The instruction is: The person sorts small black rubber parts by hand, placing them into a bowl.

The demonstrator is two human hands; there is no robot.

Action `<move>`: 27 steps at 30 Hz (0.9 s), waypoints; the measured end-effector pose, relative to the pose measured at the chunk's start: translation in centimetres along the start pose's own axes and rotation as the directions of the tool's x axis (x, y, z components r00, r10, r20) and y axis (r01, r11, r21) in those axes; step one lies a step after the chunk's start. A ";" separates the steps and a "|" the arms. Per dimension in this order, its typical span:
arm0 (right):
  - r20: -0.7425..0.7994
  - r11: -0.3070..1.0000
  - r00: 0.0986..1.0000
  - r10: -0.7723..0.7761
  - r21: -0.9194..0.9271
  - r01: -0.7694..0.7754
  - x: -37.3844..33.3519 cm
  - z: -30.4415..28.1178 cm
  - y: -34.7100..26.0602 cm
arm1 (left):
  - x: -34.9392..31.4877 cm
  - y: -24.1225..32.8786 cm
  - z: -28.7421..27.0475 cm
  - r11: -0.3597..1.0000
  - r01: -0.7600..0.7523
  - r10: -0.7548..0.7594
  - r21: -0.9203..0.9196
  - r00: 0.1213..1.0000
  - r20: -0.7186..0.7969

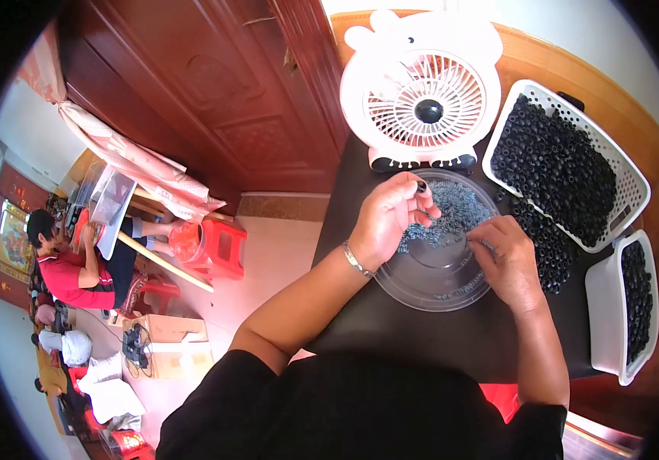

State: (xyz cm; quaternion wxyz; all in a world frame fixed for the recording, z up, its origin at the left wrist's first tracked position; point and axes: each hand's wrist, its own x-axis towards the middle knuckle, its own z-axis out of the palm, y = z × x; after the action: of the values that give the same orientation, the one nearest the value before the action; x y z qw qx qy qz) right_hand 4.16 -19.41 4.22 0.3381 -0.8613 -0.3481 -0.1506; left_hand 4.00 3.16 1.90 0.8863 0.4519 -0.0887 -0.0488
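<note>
Nearest are the wearer's black shirt and two bare forearms reaching over a dark tabletop. The left hand, a bracelet at its wrist, is raised over the left side of a clear round plastic tray, its fingers curled and pinching a small black piece at the tips. The right hand is over the tray's right side, thumb and forefinger drawn close together; whether they grip anything is too small to tell. Tiny blue-grey pieces are heaped in the far part of the tray, with a few along its near edge. Just right of the tray lies a loose pile of black ring-shaped parts; beyond it stands a white perforated basket full of similar parts, and to the right a white plastic bin holds more. Behind the tray stands a white animal-shaped fan. Farther left are a red plastic stool, a cardboard box and a dark red door; beyond, a person in a red shirt sits at a small table.
</note>
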 end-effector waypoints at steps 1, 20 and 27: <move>0.024 0.999 0.999 -0.032 -0.017 0.033 -0.1 0.1 0.2 | 0.1 0.1 -0.2 1.000 -0.002 0.003 0.012 0.999 -0.052; 0.182 0.999 0.982 0.047 -0.029 -0.042 -0.6 1.3 0.8 | -0.9 -2.3 1.1 0.979 0.198 -0.197 -0.052 0.980 0.008; 0.053 0.562 0.953 0.299 0.797 -0.221 0.0 1.4 0.2 | -1.8 -3.4 3.0 0.958 0.285 -0.278 -0.036 0.951 0.135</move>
State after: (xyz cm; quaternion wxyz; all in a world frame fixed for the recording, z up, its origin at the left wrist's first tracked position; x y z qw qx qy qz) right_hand 4.36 -18.54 3.12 0.7186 -0.6545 -0.2325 0.0337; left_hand 1.58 -0.89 0.64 0.8748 0.4314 -0.0786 -0.2060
